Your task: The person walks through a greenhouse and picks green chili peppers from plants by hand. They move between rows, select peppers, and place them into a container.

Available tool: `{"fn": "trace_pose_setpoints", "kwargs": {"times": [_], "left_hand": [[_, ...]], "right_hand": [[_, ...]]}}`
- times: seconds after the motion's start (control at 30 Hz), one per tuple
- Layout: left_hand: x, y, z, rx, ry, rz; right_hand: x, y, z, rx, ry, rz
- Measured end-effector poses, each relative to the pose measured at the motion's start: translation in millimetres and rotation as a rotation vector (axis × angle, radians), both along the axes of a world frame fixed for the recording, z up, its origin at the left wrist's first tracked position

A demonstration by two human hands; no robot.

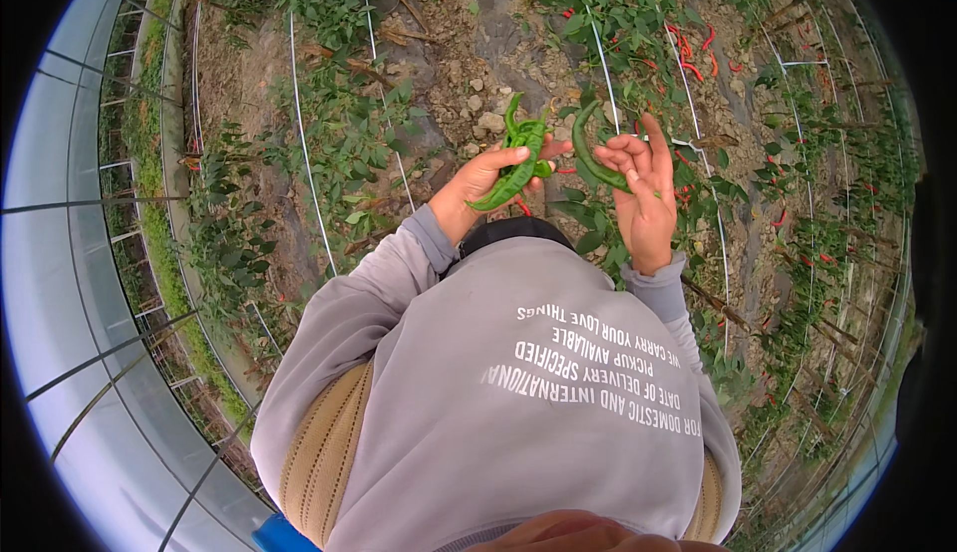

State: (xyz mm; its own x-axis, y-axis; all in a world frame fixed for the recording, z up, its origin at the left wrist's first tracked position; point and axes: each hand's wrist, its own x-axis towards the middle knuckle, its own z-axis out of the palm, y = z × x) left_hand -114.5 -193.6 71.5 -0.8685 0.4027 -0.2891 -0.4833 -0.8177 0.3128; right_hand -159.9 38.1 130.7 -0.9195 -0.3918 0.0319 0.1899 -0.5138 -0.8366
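Note:
My left hand (475, 178) is closed around a small bunch of long green peppers (519, 167), with its thumb lying over them. To its right, my right hand (644, 189) holds a single curved green pepper (585, 150) between thumb and fingers, with other fingers extended. This pepper's curved upper part points towards the left hand, and the two hands are apart. Beneath the left hand a bit of red (523, 207) shows, partly hidden. Both hands are in front of my grey sweatshirt, above the ground between plant rows.
Pepper plants (613, 10) grow in rows on both sides along white cords (303, 133). Red peppers (691, 70) lie on the soil at the upper right. Stones (491, 121) and dark plastic sheeting lie ahead. Greenhouse film (45, 275) with dark lines curves along the left; a blue object (280, 535) is at lower left.

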Motion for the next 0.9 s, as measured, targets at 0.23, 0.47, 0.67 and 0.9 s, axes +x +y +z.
{"fn": "trace_pose_setpoints", "kwargs": {"times": [0.23,0.47,0.67,0.9], "left_hand": [[14.8,0.3,0.3,0.135,-0.044,0.053],[25.4,8.3,-8.7,0.227,0.062,0.108],[30.2,-0.8,-19.7,0.161,0.057,0.183],[38.8,-0.5,-14.2,0.201,0.085,0.217]], "right_hand": [[3.4,-36.1,22.6,0.133,0.231,0.081],[22.0,-63.3,22.2,0.494,0.565,0.104],[30.1,-65.1,17.6,0.856,0.774,0.086],[36.1,-63.0,6.1,0.881,0.718,0.077]]}}
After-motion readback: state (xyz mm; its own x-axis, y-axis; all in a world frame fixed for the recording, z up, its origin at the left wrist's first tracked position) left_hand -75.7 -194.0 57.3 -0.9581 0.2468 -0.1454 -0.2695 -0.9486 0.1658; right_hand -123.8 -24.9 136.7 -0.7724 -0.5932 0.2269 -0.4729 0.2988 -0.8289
